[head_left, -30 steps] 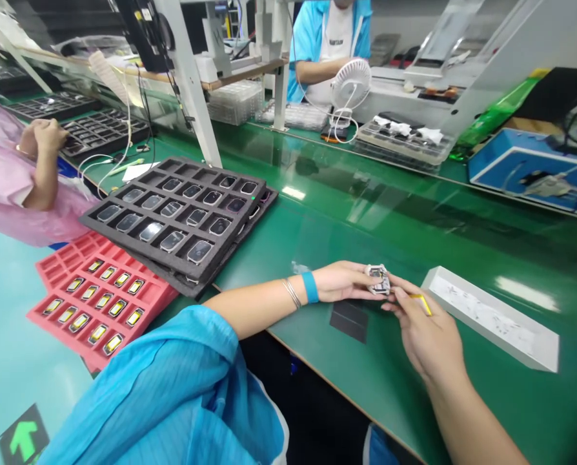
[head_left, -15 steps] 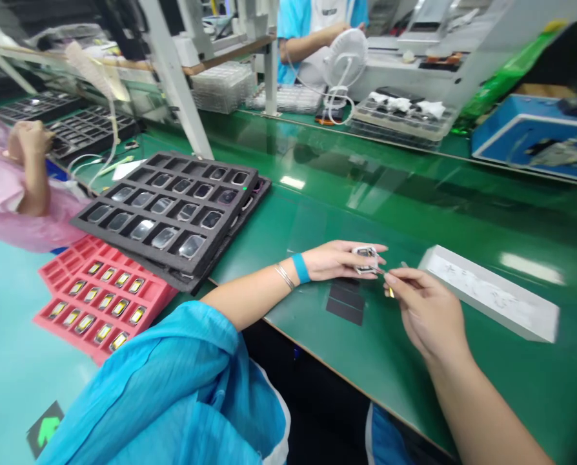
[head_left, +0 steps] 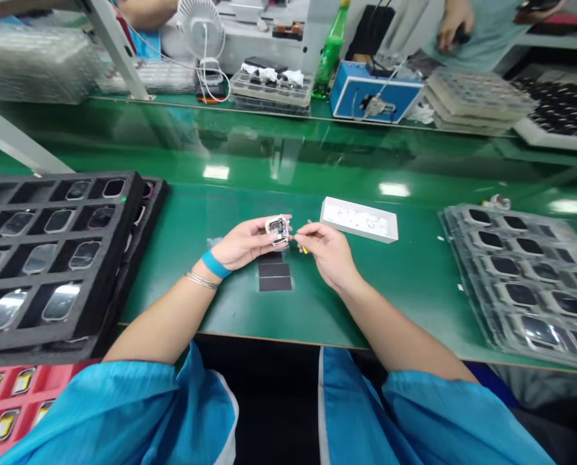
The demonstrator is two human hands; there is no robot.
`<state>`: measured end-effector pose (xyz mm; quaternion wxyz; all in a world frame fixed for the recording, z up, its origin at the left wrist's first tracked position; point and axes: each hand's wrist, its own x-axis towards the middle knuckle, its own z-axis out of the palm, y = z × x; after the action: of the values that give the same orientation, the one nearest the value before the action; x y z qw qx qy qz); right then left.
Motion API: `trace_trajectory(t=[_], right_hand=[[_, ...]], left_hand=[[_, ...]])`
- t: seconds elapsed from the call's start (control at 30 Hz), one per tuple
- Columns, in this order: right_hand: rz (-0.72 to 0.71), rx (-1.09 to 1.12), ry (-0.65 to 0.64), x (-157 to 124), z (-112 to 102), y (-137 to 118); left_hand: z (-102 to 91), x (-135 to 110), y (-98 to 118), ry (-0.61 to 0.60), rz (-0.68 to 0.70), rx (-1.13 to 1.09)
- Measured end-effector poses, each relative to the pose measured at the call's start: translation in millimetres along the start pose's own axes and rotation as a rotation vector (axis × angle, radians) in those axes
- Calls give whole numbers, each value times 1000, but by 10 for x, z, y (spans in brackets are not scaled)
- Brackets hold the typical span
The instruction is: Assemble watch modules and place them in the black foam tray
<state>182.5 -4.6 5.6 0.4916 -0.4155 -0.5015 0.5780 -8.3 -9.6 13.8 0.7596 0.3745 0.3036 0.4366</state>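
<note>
My left hand (head_left: 244,243) is closed around a small white smartwatch case (head_left: 277,228), whose open side shows dark inner parts. My right hand (head_left: 331,253) pinches a thin tool with a yellow part (head_left: 304,250); its kind is unclear. The tool's fine tip points at the lower right edge of the case, and I cannot tell whether they touch. Below the left fingers, dark rectangular sheets (head_left: 275,283) lie on the green table. Beyond my right hand stands a white box (head_left: 361,219) with tiny pieces scattered inside.
Black foam trays (head_left: 88,323) of watch screens stand at left, above a red tray (head_left: 41,381) of parts. Stacked clear trays (head_left: 501,316) of watch screens lie at right. Behind are a white fan (head_left: 201,29), a blue box (head_left: 341,93) and other people's hands.
My view has swung to the right, so the clear trays and another person at back right now show. Both hands still hold the smartwatch case and thin tool close together.
</note>
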Motion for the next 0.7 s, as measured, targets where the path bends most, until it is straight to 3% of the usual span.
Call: trace_trajectory(t=[0.17,0.33,0.43,0.7], right_hand=[[-68,-133,-10,-3,-25,53],[-408,-473,14,-64,15,70],[-538,-603,-13,-107,48,50],[-612,-633,-18,-118,40,60]], left_hand=[[-38,41,-32,47,80,104],[-33,79,-115,93,191,230],[-14,76,-165,117,241,286],[57,44,-203,150,333,382]])
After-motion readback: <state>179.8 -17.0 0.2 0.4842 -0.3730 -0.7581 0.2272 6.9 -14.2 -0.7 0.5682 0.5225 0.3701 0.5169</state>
